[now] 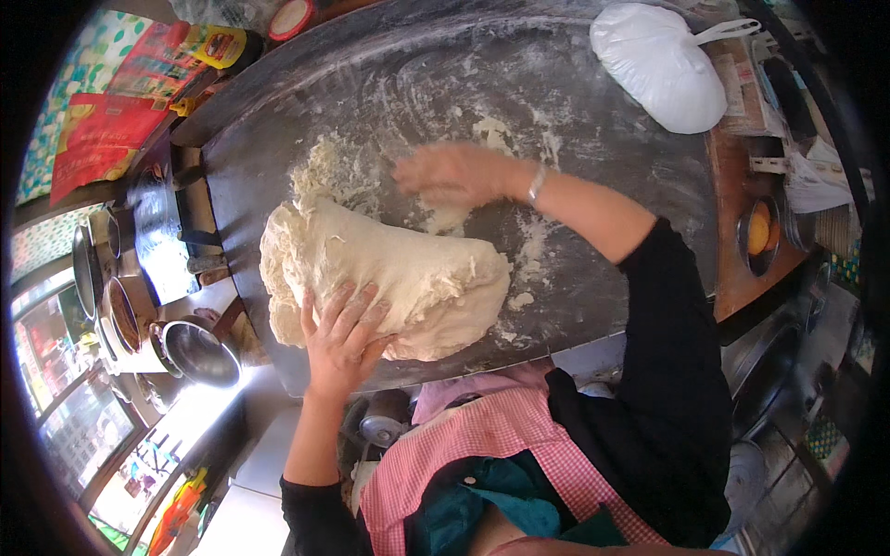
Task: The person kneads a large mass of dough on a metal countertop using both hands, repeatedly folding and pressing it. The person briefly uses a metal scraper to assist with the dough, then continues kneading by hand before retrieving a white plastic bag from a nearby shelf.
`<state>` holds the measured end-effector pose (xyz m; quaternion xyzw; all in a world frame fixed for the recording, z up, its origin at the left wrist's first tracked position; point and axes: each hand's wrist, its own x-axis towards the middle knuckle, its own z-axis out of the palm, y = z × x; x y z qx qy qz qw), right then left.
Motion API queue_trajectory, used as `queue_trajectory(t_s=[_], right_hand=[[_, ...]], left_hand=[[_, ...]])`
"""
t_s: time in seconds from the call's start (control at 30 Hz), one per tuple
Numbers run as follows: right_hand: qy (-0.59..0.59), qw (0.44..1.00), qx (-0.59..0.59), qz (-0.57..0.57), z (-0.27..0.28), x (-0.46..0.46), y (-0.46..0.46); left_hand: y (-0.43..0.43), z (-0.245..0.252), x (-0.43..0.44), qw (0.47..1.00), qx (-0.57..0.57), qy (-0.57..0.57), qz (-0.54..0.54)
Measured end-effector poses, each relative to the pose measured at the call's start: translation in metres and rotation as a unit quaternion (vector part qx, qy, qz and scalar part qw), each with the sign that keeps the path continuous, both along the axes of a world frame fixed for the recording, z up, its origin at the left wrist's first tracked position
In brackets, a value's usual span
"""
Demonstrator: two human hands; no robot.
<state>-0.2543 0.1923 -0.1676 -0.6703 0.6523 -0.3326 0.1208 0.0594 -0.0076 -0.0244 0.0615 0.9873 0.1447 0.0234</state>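
A large mass of pale dough [403,271] lies on a dark, flour-dusted work surface [626,208], its left end rough and shaggy. My left hand [345,326] rests on the dough's near left side with fingers spread. My right hand [459,174], blurred and wearing a bracelet at the wrist, is just beyond the dough, over or on the floury surface; its fingers are too blurred to read. Dry, crumbly dough scraps [334,170] lie past the dough's far left end, and smaller scraps [520,301] lie to its right.
A tied white plastic bag [657,66] sits at the far right of the surface. Round orange items in a metal bowl [758,236] stand on the right. Pans [201,352] are at the left, with a yellow-labelled bottle [222,47] and red packets [104,139] at the far left.
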Motion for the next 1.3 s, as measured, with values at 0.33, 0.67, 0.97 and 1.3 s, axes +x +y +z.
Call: queue_trajectory(t_s=[0.33, 0.67, 0.97, 1.3], right_hand=[[-0.007, 0.999, -0.017, -0.034, 0.028, -0.025, -0.03], [0.022, 0.991, 0.035, 0.131, -0.015, -0.008, -0.194], [-0.069, 0.994, 0.077, 0.046, 0.035, 0.009, 0.088], [-0.043, 0.997, 0.035, -0.051, -0.005, 0.032, 0.055]], left_hand=[[0.023, -0.014, 0.012, 0.996, 0.05, 0.04, 0.058], [0.021, -0.043, 0.037, 0.996, 0.013, 0.066, 0.056], [0.017, -0.048, 0.022, 0.993, 0.075, 0.084, 0.036], [0.015, -0.049, 0.004, 0.999, -0.031, 0.037, 0.023]])
